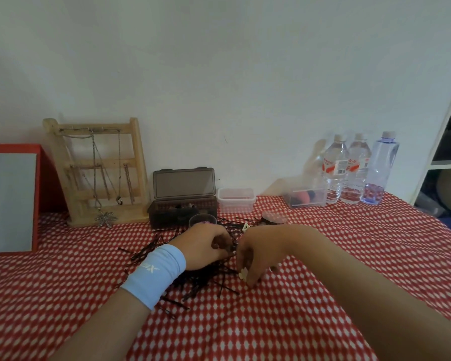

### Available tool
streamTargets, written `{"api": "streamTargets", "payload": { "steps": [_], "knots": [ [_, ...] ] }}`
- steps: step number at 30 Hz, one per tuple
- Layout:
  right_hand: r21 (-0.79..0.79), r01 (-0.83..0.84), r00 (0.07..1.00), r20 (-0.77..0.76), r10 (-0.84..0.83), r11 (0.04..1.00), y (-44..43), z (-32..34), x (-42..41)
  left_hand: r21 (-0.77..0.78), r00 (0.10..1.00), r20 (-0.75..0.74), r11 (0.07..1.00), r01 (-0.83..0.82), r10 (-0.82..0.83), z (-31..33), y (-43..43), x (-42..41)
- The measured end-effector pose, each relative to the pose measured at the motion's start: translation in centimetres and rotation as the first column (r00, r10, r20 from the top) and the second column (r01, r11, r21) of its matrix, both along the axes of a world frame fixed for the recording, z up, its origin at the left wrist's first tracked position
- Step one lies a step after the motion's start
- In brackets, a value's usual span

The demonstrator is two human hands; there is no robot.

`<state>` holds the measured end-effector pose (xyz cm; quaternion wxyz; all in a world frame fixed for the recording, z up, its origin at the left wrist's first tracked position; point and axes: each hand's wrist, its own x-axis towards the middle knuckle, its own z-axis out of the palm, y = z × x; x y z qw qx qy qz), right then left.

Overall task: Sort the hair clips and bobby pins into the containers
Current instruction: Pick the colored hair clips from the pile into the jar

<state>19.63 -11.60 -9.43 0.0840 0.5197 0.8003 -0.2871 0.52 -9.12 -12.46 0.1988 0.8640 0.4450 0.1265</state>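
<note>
1. Working over the pile of thin black metal bobby pins (193, 280) on the red-and-white checked cloth (297, 308), both hands pick it apart.
2. The left hand (206, 250) curls its fingers, pinching pins.
3. The right hand (258, 254) curls round a small cream flower-shaped hair clip (243, 273), likely separating it.
4. The dark translucent box (182, 207) and clear plastic tub (236, 201) stand open just behind, within reach.

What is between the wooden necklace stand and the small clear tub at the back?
In the head view, a dark box with its lid raised stands between them.
</note>
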Motion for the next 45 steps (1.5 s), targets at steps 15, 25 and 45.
{"api": "streamTargets", "payload": {
  "steps": [15, 25, 45],
  "knots": [
    [0.549, 0.238, 0.953, -0.291, -0.083, 0.801, 7.1, 3.4, -2.6, 0.263, 0.97, 0.16, 0.939, -0.222, 0.184, 4.2, 6.5, -4.2],
    [0.557, 0.229, 0.947, -0.316, -0.051, 0.798, 14.1, 2.9, -4.6, 0.221, 0.948, 0.09, 0.922, -0.317, 0.304, 3.4, 12.6, -4.2],
    [0.322, 0.125, 0.992, -0.017, -0.126, 0.938, 11.6, 0.5, 8.3, 0.043, 0.957, -0.261, 0.988, 0.146, -0.13, 1.4, 9.1, 9.0]
  ]
}}
